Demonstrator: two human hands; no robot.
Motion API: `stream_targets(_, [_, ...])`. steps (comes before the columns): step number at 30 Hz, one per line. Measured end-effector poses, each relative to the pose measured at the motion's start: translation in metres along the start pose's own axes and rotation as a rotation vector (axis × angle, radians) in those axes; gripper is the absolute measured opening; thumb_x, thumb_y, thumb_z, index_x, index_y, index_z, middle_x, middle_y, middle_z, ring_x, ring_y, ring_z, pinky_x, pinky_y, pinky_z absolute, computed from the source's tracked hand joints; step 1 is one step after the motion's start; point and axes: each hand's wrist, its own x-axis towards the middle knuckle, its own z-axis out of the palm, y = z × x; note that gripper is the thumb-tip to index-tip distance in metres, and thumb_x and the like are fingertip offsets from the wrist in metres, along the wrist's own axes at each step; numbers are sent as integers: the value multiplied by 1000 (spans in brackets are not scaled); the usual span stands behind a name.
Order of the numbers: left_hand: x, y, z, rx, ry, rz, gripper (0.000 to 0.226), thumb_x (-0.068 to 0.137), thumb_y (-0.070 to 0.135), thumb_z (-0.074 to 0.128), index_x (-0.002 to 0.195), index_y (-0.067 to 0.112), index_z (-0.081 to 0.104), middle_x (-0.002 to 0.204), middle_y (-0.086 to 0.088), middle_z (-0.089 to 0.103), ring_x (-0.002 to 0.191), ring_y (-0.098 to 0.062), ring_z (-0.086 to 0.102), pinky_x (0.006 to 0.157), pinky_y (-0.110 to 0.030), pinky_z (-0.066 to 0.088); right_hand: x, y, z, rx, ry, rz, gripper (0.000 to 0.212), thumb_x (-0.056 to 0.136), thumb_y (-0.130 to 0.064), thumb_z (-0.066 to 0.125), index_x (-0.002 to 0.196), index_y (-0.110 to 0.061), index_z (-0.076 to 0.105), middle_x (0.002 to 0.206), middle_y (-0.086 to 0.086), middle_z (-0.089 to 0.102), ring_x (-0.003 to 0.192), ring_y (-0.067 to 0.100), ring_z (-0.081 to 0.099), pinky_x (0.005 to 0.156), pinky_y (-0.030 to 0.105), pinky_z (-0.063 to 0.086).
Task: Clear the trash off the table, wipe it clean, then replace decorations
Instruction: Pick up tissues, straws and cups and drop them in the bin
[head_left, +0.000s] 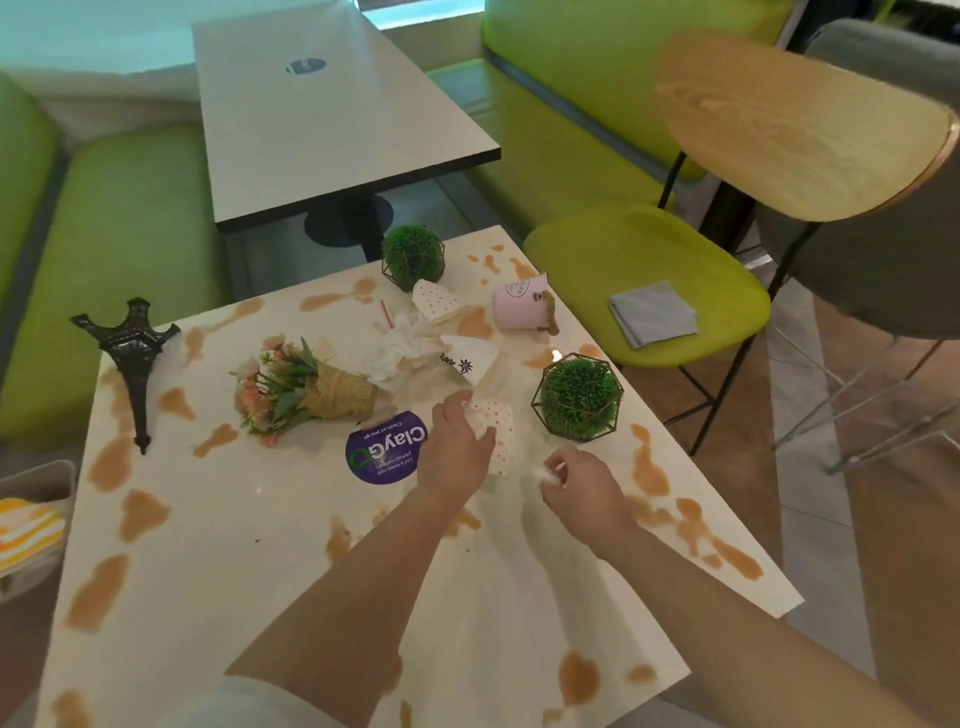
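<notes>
The white table (260, 545) is spotted with brown spills. My left hand (454, 449) grips a crushed white paper cup with red dots (501, 436) near the table's middle. My right hand (582, 483) pinches a small white scrap of tissue (550, 474) just right of it. More trash lies beyond: crumpled tissue (400, 348), a white wrapper (467, 356), another dotted cup (435, 301) and a tipped pink cup (519, 304). Decorations on the table: a fallen black tower model (132, 358), a flower bouquet lying on its side (306, 389), and two green plant balls in wire frames (579, 397) (414, 255).
A purple round sticker (382, 449) is stuck on the tabletop. A grey folded cloth (652, 314) lies on the green chair seat (571, 244) to the right. A second table (322, 104) stands behind, between green benches. A striped yellow cloth (26, 530) sits at the left edge.
</notes>
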Motion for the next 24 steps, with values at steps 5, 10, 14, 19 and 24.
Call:
stream_targets(5, [-37,-14,-42,-226,86,-71,41,96,30,54,134,37,40,130,-5,39,104,-28,55,79,-39,48,-23,-48,8,245,22,-55,25,84,-24,63,108,-24,54,90,-3,57,72,11,54,54,24,36])
stream_targets(10, [-70,-49,-85,-347,219,-149,26,95,45,54,117,32,49,122,-1,42,89,-17,53,75,-32,45,-48,-100,29,337,-53,-107,23,87,-23,61,109,-21,56,91,0,59,71,11,56,54,24,38])
stream_targets(14, [-87,-81,-118,-407,327,-221,26,99,46,43,118,29,46,121,-2,43,80,0,47,72,-29,38,-60,-135,49,327,-86,-164,15,89,-19,62,104,-18,60,87,-3,58,68,8,54,52,18,38])
stream_targets(19, [-98,-136,-170,-434,399,-335,31,100,38,42,128,26,40,126,-1,34,87,-15,48,78,-30,38,-70,-196,87,371,-161,-205,18,94,-24,60,111,-20,57,94,-5,58,76,6,54,56,20,40])
stream_targets(24, [-104,-204,-222,-496,449,-352,56,94,32,61,141,24,33,142,1,36,121,-16,42,91,-29,35,-80,-262,139,420,-211,-251,22,93,-26,63,112,-22,54,98,2,60,77,11,56,55,21,42])
